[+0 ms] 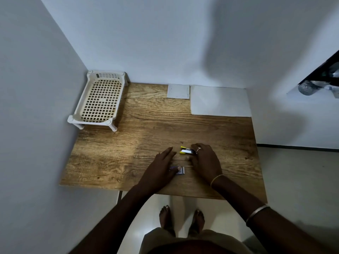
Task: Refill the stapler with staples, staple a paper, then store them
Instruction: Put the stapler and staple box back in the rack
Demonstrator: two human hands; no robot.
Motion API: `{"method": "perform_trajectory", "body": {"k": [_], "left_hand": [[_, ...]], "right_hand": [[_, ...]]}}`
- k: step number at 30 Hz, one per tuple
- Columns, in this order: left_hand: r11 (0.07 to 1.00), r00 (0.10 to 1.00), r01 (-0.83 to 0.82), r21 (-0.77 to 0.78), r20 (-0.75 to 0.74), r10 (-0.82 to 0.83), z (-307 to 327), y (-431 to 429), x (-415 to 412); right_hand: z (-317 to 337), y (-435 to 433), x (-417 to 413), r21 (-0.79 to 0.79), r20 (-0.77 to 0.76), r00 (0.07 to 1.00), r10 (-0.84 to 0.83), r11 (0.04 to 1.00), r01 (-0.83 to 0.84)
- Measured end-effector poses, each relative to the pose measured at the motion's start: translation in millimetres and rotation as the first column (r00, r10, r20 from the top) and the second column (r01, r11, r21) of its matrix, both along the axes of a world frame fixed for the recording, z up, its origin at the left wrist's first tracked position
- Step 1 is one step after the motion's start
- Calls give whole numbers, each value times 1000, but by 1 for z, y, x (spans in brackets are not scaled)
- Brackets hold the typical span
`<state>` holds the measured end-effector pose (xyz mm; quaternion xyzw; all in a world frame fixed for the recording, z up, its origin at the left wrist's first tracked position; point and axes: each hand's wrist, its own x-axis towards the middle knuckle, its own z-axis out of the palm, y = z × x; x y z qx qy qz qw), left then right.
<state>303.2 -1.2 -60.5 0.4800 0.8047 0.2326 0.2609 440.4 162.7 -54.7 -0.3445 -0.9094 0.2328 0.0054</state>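
At the upper left of the frame the white basket (100,99) is sitting in the corner of the table (128,153), probably for storing later. At lower centre the left hand (159,169) is lying flat, grip spread, thumb touching the staple box (181,171) (likely steadying it). Just right, the stapler (187,151) is lying opened for refilling, the right hand (205,160) curling its grip round the rear end.

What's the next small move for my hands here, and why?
Probably pick up the box with the left hand and take out a strip of staples. The right hand holds the stapler, whose two yellow tips are spread apart as if open, while the left hand lies flat with its thumb on the box.
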Motion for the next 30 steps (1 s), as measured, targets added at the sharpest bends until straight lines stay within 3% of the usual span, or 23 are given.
{"method": "perform_trajectory", "body": {"k": [6, 13, 18, 24, 30], "left_hand": [[996, 994, 89, -19, -67, -91, -4, -6, 2], [988, 966, 154, -25, -207, -156, -6, -2, 3], [991, 968, 135, -23, -208, -137, -6, -2, 9], [996, 981, 80, 37, -180, -72, -1, -3, 16], [994, 991, 16, 112, -133, -1, 11, 1, 14]], "right_hand": [[-6, 0, -4, 51, -15, 1000, -24, 998, 25], [-11, -1, -4, 3, -70, 996, -56, 998, 56], [-7, -9, 1, -157, -146, 974, -173, 976, 149], [-6, -16, 8, -310, -122, 976, -180, 941, 135], [-2, -21, 6, -523, -183, 929, -322, 832, 185]]}}
